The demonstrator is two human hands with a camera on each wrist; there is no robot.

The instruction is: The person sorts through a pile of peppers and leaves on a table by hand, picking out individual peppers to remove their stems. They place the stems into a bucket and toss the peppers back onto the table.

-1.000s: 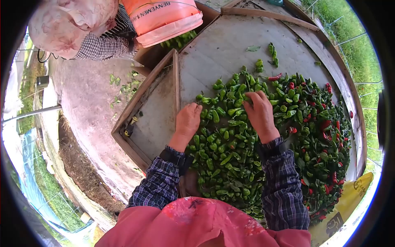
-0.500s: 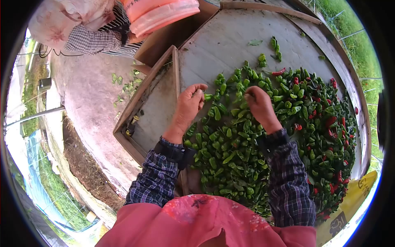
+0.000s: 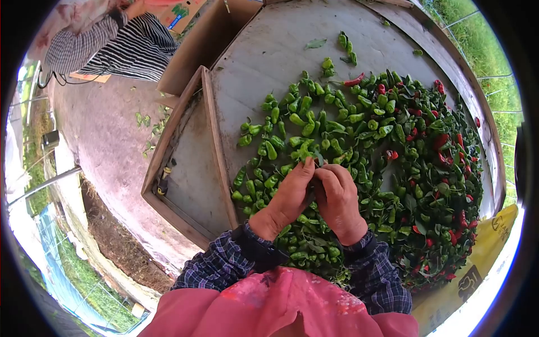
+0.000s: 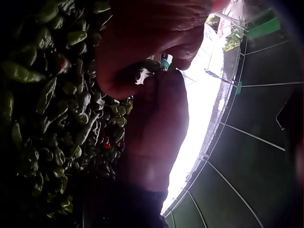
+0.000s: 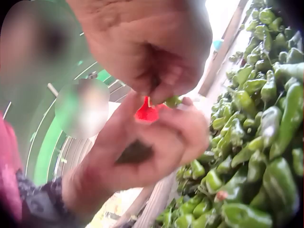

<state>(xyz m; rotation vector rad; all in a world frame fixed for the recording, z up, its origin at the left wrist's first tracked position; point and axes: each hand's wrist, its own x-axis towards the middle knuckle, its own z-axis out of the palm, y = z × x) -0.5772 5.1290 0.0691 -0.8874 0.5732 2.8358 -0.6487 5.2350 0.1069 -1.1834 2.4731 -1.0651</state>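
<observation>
My left hand (image 3: pixel 286 197) and right hand (image 3: pixel 338 201) meet over the pile of green peppers (image 3: pixel 359 151). Their fingertips pinch a small green pepper (image 5: pixel 173 101), mostly covered by fingers in the right wrist view. There, the left hand (image 5: pixel 137 152) curls below it and the right hand (image 5: pixel 147 47) bends down from above. A bright red patch (image 5: pixel 146 113) shows in the gap between the fingers. In the dark left wrist view, the fingers of both hands come together beside the peppers (image 4: pixel 52 99).
Red peppers (image 3: pixel 443 147) and leaves lie among the green ones at the right. A wooden divider (image 3: pixel 216 146) edges the grey board (image 3: pixel 269 67) on the left. Beyond it stand a cardboard box (image 3: pixel 196 53) and a person in a striped garment (image 3: pixel 132 48). A yellow bag (image 3: pixel 477 275) lies front right.
Both hands, apart before, have come together and nearer to the body. The orange bucket the other person was handling has gone from view at the top left.
</observation>
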